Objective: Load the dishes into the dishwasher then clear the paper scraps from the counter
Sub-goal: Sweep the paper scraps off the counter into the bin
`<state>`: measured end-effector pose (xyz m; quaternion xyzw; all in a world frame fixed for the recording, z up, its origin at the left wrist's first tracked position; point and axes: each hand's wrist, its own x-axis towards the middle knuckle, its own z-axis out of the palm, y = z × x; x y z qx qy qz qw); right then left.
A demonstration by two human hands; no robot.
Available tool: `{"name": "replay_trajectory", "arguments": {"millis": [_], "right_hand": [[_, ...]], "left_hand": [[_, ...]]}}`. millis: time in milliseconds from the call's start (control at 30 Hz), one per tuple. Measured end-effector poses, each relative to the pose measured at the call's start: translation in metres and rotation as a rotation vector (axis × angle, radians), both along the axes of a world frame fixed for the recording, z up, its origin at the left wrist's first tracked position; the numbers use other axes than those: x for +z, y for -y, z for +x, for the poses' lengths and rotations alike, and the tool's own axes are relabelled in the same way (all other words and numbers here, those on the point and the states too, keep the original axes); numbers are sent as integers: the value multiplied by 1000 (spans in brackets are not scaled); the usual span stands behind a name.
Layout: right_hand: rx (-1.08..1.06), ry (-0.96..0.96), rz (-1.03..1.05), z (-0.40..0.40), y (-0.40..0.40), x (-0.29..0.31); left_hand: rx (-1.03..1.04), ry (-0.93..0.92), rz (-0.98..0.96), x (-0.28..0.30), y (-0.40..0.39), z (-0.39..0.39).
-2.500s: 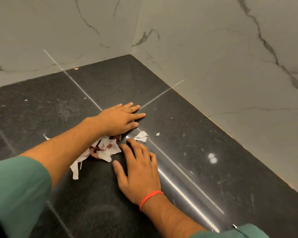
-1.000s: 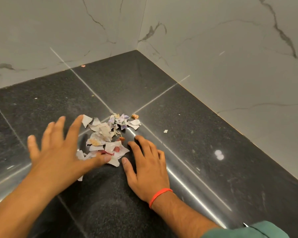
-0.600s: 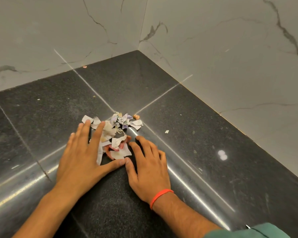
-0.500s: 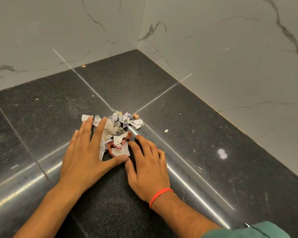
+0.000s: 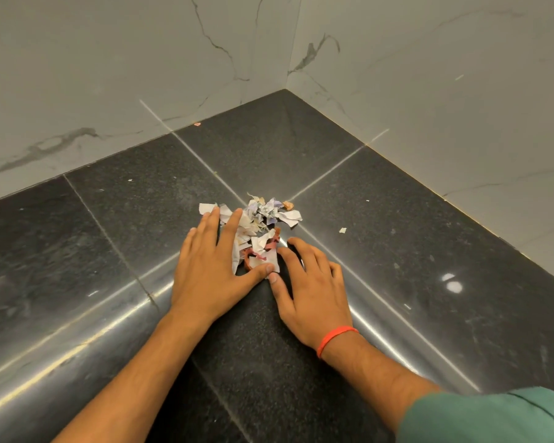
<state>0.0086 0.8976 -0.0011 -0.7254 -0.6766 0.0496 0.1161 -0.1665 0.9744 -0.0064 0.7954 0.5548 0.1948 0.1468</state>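
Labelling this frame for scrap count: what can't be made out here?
Head view only:
- Scraps under the left hand: its fingers cover part of the paper pile.
- Print on the scraps: too small to read.
- Pale specks on the counter: too small to tell paper from glare.
- Dishwasher, dishes: out of frame.

Glossy black stone counter (image 5: 397, 251) — crumpled paper scraps (image 5: 263, 225) — smooth veined marble-look walls (image 5: 109, 75).

- You face an inside corner where two pale grey marble-look walls (image 5: 141, 75) meet, crossed by thin dark veins.
- Below you lies a glossy black speckled stone table (image 5: 413, 251), split by thin pale seams.
- Long bright streaks and two small round light reflections (image 5: 451, 282) shine on the stone.
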Motion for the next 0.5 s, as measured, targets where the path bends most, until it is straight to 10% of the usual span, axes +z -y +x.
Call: {"name": "replay_trajectory", "arguments": {"millis": [500], "right_hand": [[30, -77, 57, 0, 2, 0]], "left_hand": [[71, 63, 2, 5, 4, 1]]}}
